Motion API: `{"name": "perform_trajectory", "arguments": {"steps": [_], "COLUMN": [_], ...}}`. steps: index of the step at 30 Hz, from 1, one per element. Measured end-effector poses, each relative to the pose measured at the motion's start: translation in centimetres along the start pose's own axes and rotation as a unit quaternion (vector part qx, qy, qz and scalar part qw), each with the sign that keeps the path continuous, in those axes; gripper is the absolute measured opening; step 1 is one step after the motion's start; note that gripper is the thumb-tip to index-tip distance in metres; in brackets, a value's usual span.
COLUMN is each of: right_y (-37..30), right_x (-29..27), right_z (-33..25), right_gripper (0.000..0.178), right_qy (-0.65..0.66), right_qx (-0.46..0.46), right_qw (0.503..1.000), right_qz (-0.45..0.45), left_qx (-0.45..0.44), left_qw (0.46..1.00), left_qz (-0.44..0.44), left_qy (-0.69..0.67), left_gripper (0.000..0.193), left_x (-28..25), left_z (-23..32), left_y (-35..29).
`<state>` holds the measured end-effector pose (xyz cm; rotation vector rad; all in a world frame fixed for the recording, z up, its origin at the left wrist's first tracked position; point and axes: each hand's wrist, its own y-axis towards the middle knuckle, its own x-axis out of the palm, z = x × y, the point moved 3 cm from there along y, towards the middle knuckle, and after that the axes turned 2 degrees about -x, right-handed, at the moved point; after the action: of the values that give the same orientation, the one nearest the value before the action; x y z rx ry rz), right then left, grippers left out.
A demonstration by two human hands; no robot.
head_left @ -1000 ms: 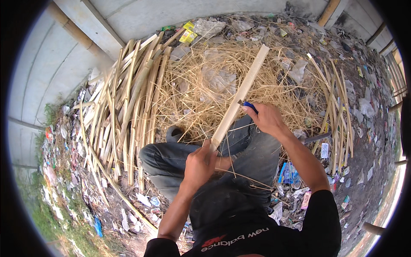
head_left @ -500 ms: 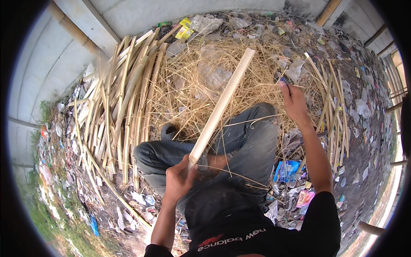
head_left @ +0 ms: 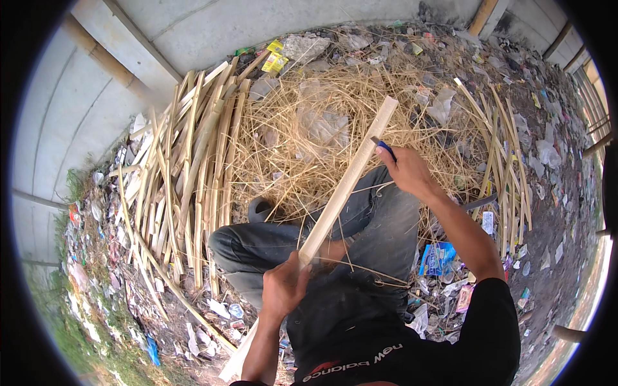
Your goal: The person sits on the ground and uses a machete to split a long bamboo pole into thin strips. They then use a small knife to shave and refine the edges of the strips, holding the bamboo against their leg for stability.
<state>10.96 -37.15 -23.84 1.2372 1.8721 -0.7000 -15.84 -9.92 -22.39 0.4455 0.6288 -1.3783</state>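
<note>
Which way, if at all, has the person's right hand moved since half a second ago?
Yes: the right hand has moved leftward and slightly toward the body, away from the small pile of thin, pale-yellow bamboo strips on the right.

Grey panel wall point(head_left: 257, 22) is running across the back and down the left, bamboo pole point(head_left: 105, 55) slanting along it. Dark dirt ground point(head_left: 550, 276) is showing on the right, litter point(head_left: 549, 154) is lying pretty much everywhere, grass point(head_left: 67, 321) is growing lower left, and daylight's brightening the far right edge.
</note>
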Motion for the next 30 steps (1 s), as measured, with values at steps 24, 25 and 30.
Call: {"name": "perform_trajectory", "arguments": {"steps": [24,25,30], "right_y": [2.6,2.5,-0.3], "right_x": [-1.9,-1.7,0.6], "right_z": [5.5,4.5,-0.4], "right_gripper": [0.066,0.065,0.059], "right_qy": [-0.034,-0.031,-0.058], "right_qx": [-0.073,-0.054,-0.173], "right_qw": [0.994,0.994,0.981], "right_qz": [0.071,0.087,0.060], "left_qx": [0.041,0.057,0.012], "left_qw": [0.999,0.998,0.999], "left_qz": [-0.001,0.010,0.037], "left_qy": [0.005,-0.014,-0.017], "left_gripper": [0.043,0.044,0.041], "left_x": [-0.6,-0.4,-1.3], "left_z": [-3.4,-4.3,-4.9], "left_y": [-1.9,-1.5,-2.1]}}
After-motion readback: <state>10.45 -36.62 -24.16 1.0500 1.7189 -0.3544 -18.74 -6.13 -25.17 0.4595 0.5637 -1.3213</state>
